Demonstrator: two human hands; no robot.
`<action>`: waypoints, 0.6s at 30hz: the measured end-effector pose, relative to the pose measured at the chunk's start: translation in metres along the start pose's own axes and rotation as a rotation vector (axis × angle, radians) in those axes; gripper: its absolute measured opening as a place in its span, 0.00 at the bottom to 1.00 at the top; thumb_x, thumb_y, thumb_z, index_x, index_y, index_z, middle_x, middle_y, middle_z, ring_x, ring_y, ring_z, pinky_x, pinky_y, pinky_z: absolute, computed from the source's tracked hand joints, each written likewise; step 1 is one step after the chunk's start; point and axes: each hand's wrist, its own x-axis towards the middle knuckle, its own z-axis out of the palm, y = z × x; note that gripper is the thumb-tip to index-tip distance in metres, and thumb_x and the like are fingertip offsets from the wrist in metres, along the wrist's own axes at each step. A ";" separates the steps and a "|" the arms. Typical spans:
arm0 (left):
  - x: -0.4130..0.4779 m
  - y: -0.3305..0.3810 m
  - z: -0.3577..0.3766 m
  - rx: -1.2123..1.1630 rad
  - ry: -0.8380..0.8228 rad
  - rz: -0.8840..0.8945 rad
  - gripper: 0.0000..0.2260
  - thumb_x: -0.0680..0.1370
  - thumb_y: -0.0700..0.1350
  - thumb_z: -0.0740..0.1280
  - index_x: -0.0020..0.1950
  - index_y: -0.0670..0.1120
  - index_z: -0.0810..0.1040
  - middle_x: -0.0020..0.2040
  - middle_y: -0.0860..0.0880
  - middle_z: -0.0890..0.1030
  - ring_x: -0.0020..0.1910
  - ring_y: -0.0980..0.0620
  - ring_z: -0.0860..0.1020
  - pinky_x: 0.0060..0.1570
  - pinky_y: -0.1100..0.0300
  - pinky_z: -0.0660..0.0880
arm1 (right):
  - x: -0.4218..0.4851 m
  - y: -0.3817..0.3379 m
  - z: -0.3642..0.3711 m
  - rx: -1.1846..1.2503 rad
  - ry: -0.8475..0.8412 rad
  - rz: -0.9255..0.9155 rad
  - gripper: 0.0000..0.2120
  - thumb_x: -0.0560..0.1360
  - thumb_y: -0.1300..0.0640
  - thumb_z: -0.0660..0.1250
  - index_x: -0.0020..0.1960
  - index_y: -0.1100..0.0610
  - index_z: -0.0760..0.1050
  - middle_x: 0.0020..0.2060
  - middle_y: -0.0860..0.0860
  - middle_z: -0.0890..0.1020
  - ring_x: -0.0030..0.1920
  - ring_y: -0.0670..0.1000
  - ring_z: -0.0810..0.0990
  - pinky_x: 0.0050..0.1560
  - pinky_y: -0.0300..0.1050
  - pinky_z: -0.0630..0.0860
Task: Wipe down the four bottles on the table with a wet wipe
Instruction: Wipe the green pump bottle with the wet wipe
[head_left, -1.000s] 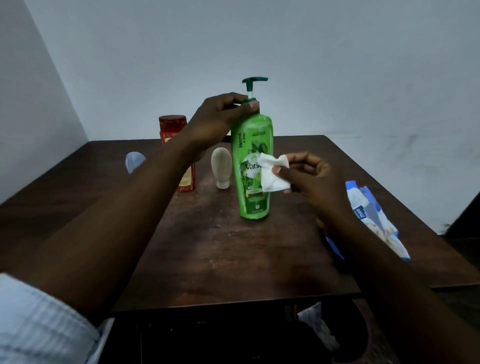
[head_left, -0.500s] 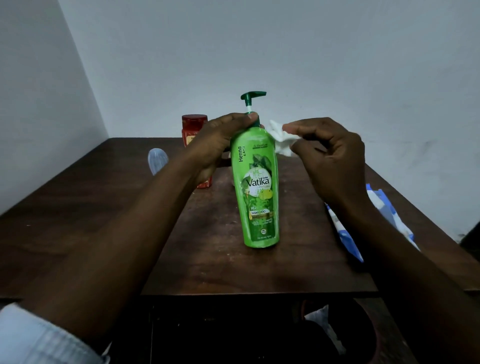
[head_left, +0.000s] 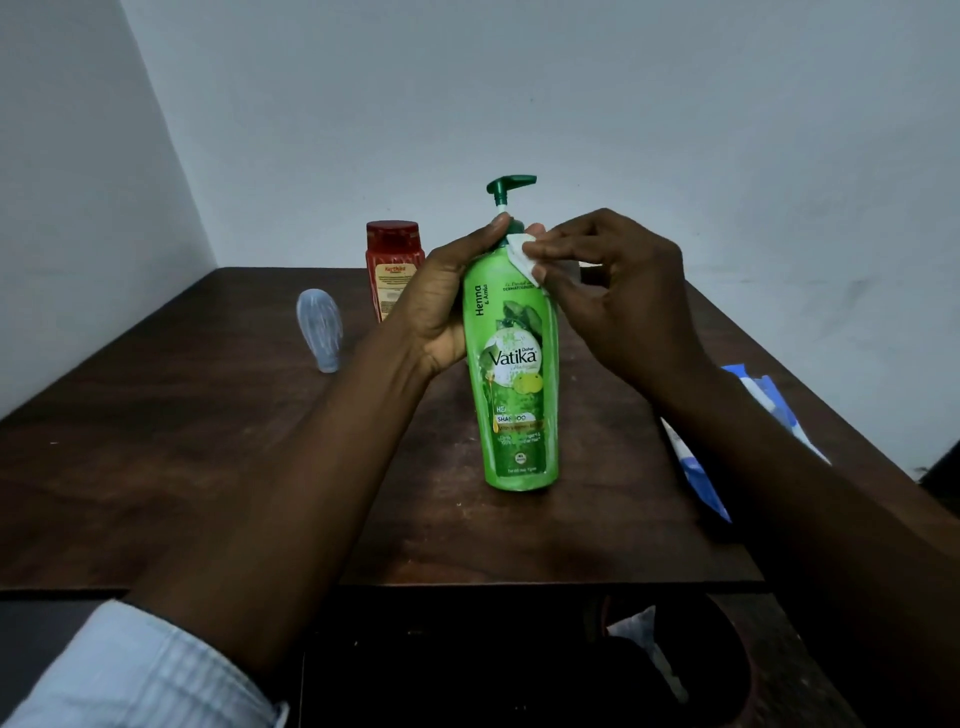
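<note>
Table (head_left: 208, 467): green bottle (head_left: 519, 389) stands upright near its middle.
Left hand (head_left: 441, 301): wrapped round the bottle's upper part, thumb at the neck.
Right hand (head_left: 613, 301): fingertips pinch the wipe (head_left: 521, 254), pressing it on the bottle's shoulder.

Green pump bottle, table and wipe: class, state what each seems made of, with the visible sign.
Green pump bottle: likely glossy plastic, soft highlights, printed label. Table: apparently dark wood or veneer, matt, faint grain. Wipe: probably thin white nonwoven sheet, creased under the right hand.
</note>
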 end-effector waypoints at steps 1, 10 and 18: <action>0.001 -0.002 0.000 -0.013 0.010 -0.006 0.09 0.83 0.46 0.63 0.50 0.43 0.81 0.50 0.46 0.83 0.46 0.49 0.81 0.51 0.53 0.80 | -0.002 0.002 0.001 -0.007 -0.003 -0.016 0.07 0.75 0.62 0.74 0.53 0.58 0.86 0.48 0.54 0.84 0.52 0.47 0.84 0.48 0.46 0.83; 0.005 -0.015 -0.005 -0.111 0.060 -0.073 0.16 0.83 0.53 0.61 0.48 0.44 0.83 0.44 0.47 0.83 0.43 0.50 0.81 0.47 0.55 0.79 | -0.046 0.010 0.003 0.036 -0.038 0.033 0.09 0.74 0.65 0.74 0.53 0.60 0.86 0.49 0.54 0.84 0.50 0.48 0.84 0.49 0.46 0.83; 0.006 -0.018 -0.009 -0.175 0.085 -0.003 0.19 0.83 0.49 0.62 0.39 0.44 0.86 0.45 0.50 0.85 0.45 0.51 0.82 0.48 0.56 0.81 | -0.106 -0.003 -0.008 -0.027 -0.110 0.073 0.11 0.72 0.66 0.76 0.54 0.59 0.86 0.50 0.52 0.84 0.51 0.47 0.83 0.55 0.40 0.80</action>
